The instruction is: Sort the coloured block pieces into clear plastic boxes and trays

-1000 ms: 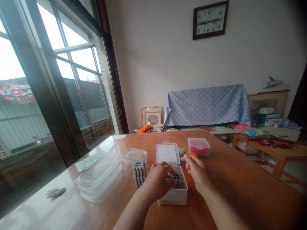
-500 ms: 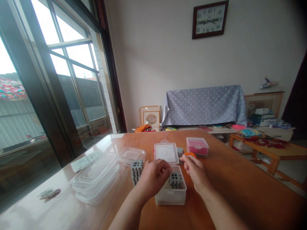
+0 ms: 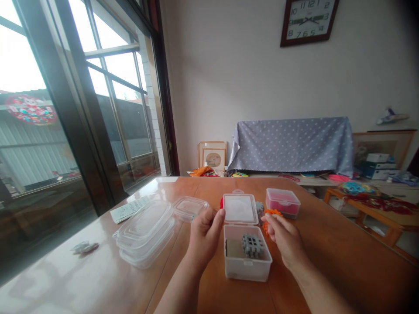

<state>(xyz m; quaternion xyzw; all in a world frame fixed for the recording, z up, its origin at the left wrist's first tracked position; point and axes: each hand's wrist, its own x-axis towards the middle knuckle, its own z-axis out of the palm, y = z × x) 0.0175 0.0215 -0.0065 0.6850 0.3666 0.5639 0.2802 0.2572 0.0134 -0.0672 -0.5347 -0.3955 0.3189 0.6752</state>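
"Any writing legible?"
"Numerals 1 to 12 on the clock [image 3: 309, 19], high beyond the open box [image 3: 248, 270]. The paper sheet [image 3: 129, 210], left of the box, has marks too small to read."
"Hands?"
"Left hand [image 3: 206, 235], left of the box: fingers curled, thumb up. Right hand [image 3: 288, 240], right of it: fingertips bunched by orange pieces [image 3: 275, 213]. Can't tell what either grips."
"Grey pieces [image 3: 252, 245]?"
"Inside the box."

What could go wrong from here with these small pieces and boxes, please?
The gray pieces fill only part of the open box, so they might topple sideways. The right hand is right by the orange pieces and might scatter them. The clear plastic stack sits unevenly and could slide if bumped.
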